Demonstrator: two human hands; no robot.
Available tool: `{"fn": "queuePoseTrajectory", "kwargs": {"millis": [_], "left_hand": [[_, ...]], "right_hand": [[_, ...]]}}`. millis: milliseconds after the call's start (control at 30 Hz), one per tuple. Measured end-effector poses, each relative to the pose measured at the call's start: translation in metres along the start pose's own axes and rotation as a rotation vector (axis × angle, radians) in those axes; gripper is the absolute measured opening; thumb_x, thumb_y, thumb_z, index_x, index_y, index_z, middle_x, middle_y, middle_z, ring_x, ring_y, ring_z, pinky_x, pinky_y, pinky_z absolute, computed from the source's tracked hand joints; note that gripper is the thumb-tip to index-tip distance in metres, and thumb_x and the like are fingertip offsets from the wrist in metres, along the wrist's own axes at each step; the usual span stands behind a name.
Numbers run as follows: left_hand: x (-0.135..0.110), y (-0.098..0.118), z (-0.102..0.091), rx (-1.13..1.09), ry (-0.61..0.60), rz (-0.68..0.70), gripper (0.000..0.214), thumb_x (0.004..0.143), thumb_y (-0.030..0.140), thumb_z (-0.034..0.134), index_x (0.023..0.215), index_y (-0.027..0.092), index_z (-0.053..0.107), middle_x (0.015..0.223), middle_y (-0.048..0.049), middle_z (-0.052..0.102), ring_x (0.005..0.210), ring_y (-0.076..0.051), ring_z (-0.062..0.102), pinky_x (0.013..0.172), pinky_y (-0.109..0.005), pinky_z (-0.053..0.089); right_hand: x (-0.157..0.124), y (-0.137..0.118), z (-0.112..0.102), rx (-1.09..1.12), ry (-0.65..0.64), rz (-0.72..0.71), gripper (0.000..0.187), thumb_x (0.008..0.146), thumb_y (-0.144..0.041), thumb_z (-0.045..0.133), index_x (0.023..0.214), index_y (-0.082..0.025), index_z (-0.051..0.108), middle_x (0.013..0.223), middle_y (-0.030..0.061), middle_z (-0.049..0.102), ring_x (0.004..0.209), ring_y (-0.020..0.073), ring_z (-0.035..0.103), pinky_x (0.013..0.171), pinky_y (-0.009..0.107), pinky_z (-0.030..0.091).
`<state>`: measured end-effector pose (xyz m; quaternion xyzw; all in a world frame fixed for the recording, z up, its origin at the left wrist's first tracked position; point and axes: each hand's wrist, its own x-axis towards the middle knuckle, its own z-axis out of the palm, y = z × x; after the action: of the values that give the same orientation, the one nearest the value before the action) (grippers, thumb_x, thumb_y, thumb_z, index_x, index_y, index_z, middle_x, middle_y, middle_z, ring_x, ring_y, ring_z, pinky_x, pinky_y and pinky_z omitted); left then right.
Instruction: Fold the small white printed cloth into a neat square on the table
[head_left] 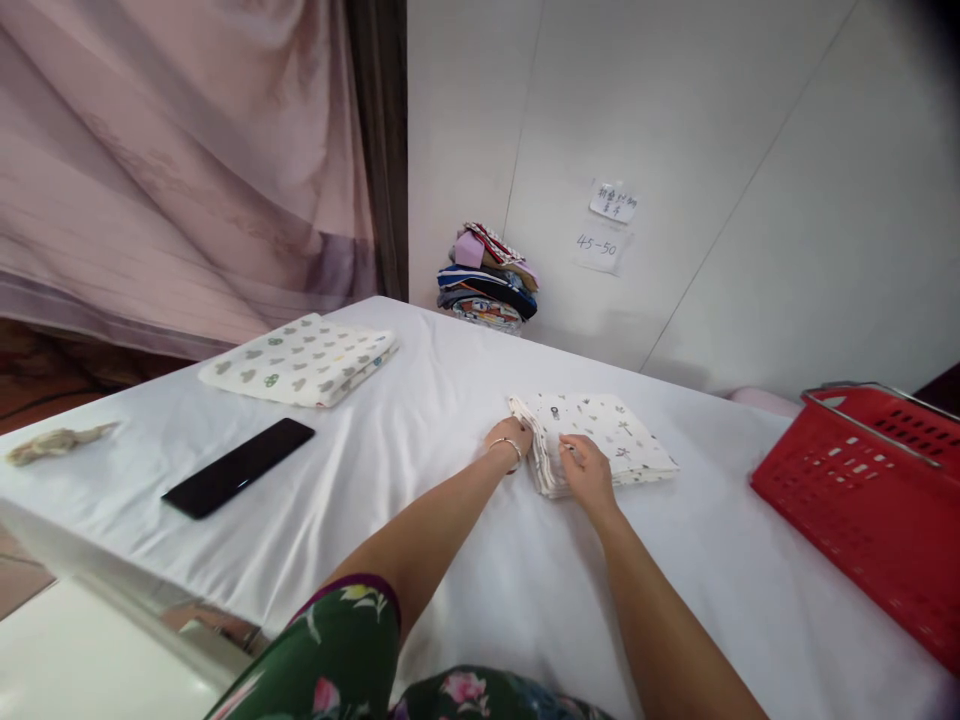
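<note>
A white cloth (622, 430) printed with small plants and figures lies folded in a flat, layered bundle on the white-covered table. My left hand (511, 434), with a silver bangle at the wrist, is closed on the layered left edge of this bundle; its fingertips are partly hidden by the fabric. Against the near left part of the same cloth, my right hand (588, 470) has its fingers curled in, thumb and forefinger drawn together at the layers. How much fabric sits between them is hard to see.
Another folded cloth (304, 360) with grey prints lies at the left. Nearer are a black phone-like slab (238, 468) and a crumpled beige strip (60, 442). A red basket (862, 500) stands right. A clothes stack (489, 280) sits by the wall beyond the table (420, 400).
</note>
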<state>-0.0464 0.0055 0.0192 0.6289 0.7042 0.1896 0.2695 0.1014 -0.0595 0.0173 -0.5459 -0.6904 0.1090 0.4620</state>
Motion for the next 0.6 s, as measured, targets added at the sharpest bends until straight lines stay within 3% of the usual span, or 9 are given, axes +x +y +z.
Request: {"fn": "queuePoseTrajectory", "kwargs": {"millis": [200,600], "left_hand": [[0.0,0.005,-0.001,0.023,-0.033,0.002,0.026,0.072,0.033,0.053,0.089,0.018,0.067,0.097,-0.0122,0.067,0.091,-0.025,0.062,0.073,-0.031,0.047],[0.0,-0.004,-0.01,-0.04,-0.1,0.021,0.02,0.077,0.03,0.054,0.086,0.016,0.066,0.094,-0.0109,0.066,0.093,-0.025,0.061,0.074,-0.032,0.047]], "right_hand": [[-0.003,0.008,0.003,-0.215,-0.189,-0.06,0.025,0.081,-0.031,0.045,0.088,-0.02,0.067,0.095,0.0062,0.066,0.092,0.0193,0.058,0.086,0.032,0.041],[-0.002,0.01,0.003,-0.285,-0.198,-0.08,0.025,0.081,-0.027,0.045,0.089,-0.02,0.067,0.093,0.0059,0.066,0.09,0.0184,0.058,0.083,0.029,0.04]]}}
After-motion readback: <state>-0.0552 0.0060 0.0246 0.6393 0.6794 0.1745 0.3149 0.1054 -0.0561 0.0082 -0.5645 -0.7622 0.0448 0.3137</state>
